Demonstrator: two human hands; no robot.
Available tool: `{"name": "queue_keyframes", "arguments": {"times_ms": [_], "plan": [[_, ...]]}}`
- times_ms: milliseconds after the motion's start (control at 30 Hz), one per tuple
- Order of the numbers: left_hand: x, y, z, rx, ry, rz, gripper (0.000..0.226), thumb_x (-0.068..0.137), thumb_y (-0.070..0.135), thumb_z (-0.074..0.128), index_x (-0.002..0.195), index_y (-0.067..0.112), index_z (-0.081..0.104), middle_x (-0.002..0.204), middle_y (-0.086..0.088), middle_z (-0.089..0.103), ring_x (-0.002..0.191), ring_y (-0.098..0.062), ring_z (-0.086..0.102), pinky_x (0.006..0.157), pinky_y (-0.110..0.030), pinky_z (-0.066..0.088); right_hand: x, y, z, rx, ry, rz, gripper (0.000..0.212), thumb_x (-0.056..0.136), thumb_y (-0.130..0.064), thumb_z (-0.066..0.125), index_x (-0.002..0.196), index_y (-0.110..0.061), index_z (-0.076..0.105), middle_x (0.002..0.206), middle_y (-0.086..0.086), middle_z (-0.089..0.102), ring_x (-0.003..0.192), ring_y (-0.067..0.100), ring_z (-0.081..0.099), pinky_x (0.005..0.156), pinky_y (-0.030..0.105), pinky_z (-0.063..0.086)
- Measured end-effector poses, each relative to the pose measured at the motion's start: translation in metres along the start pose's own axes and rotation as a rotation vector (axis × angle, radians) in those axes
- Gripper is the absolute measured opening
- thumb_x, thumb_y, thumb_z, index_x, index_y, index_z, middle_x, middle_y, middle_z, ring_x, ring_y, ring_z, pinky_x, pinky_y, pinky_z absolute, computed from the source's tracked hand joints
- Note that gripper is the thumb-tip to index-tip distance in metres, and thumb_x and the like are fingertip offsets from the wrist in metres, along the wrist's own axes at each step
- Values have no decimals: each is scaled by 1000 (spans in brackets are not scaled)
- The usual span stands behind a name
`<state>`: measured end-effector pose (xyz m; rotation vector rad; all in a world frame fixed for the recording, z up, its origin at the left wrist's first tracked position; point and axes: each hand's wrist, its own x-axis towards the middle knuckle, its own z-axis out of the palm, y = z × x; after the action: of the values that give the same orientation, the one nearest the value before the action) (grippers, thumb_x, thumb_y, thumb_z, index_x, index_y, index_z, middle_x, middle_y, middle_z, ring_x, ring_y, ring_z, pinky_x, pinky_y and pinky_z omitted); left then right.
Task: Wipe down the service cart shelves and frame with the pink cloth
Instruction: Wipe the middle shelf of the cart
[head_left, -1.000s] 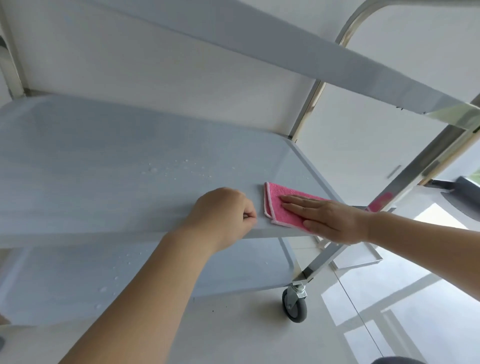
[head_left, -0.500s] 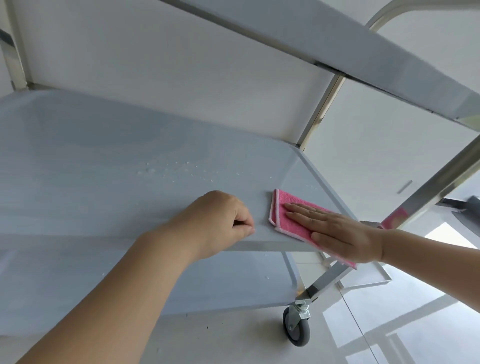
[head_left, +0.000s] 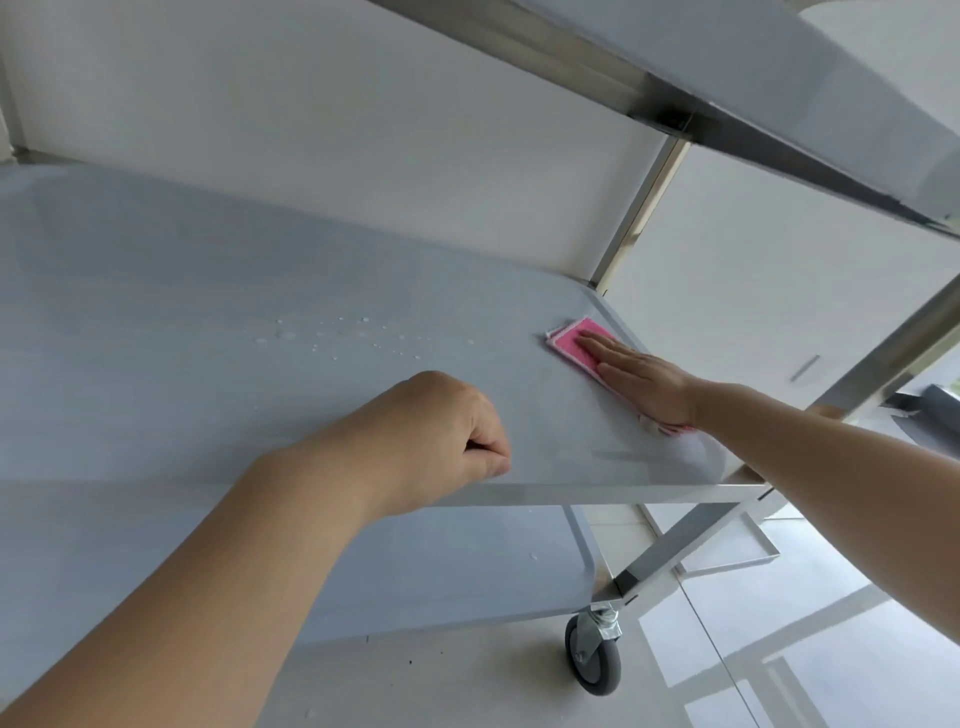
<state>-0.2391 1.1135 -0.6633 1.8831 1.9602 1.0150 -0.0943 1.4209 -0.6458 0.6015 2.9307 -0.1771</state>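
Observation:
The steel service cart's middle shelf (head_left: 208, 322) fills the view, with the top shelf (head_left: 779, 78) overhead and the bottom shelf (head_left: 441, 571) below. A folded pink cloth (head_left: 569, 343) lies flat near the shelf's far right corner. My right hand (head_left: 641, 382) presses on it with fingers straight and together, palm down. My left hand (head_left: 431, 441) is curled into a loose fist and rests on the shelf's front edge. Water droplets (head_left: 337, 338) are scattered on the shelf left of the cloth.
Upright frame posts stand at the far right corner (head_left: 639, 208) and the near right (head_left: 893, 353). A grey caster wheel (head_left: 592, 660) sits on the pale tiled floor (head_left: 467, 675). A white wall is behind the cart.
My right hand has slid the pink cloth away from the front edge toward the far right corner of the middle shelf. My left hand stays on the front edge.

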Motion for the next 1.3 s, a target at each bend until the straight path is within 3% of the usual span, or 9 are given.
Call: {"name": "queue_keyframes", "arguments": {"times_ms": [200,300,400,533,700,833,967,1133,1300], "plan": [[-9,-3,-4,122,-1,62,20,86,35,59,88,18,70,92,7,67,88,-11,61,79,-36,50,50,13,-10,-9,40,194,48,104,-33,17,151,-23,9,159,-5,5,145,11,4,110,20,-1],[-17,-4,-6,169,5,46,38,83,46,48,86,14,67,93,4,66,88,-12,59,79,-36,50,67,11,-14,-50,56,238,48,105,-28,15,151,-16,8,160,0,5,146,14,3,111,21,1],[-22,-2,-4,161,45,59,39,84,45,47,86,13,68,92,3,67,89,-10,58,79,-35,49,67,8,-12,-53,61,252,48,105,-26,17,150,-12,9,159,3,5,146,16,4,111,20,2],[-25,0,-3,179,76,74,33,88,43,47,87,18,70,90,9,67,89,-7,57,78,-33,49,50,-6,-2,58,124,178,49,103,-30,27,149,-13,20,158,1,16,145,14,11,113,23,6],[-25,0,-2,208,76,81,28,91,37,52,88,16,70,91,7,67,91,-10,57,79,-33,48,17,-44,3,-36,23,111,48,105,-22,18,150,-10,5,159,5,-2,146,16,-4,109,18,-10],[-24,1,-2,194,93,84,22,90,35,55,90,17,69,91,6,66,90,-11,57,79,-34,48,-29,-84,15,-69,7,-27,49,104,-25,17,149,-19,-1,156,-5,-8,142,6,-11,115,23,-9],[-25,3,-3,213,107,54,23,89,36,57,93,16,67,92,3,64,88,-14,56,79,-36,47,-61,-118,24,-43,-31,-91,50,104,-29,19,148,-23,-3,145,-18,-15,133,-5,-17,104,8,-17],[-30,0,-10,246,52,10,32,87,46,57,98,18,67,101,3,66,95,-16,59,84,-38,48,-85,-124,17,18,8,-167,52,100,-38,20,149,-26,8,157,-12,-2,143,-2,-6,117,22,-1],[-38,-3,-20,263,11,-12,35,84,49,60,108,24,67,114,10,64,108,-10,56,92,-35,45,-81,-108,16,-121,-42,-282,46,97,-46,10,140,-41,-7,157,-13,-7,141,-5,-11,117,22,-5]]}}
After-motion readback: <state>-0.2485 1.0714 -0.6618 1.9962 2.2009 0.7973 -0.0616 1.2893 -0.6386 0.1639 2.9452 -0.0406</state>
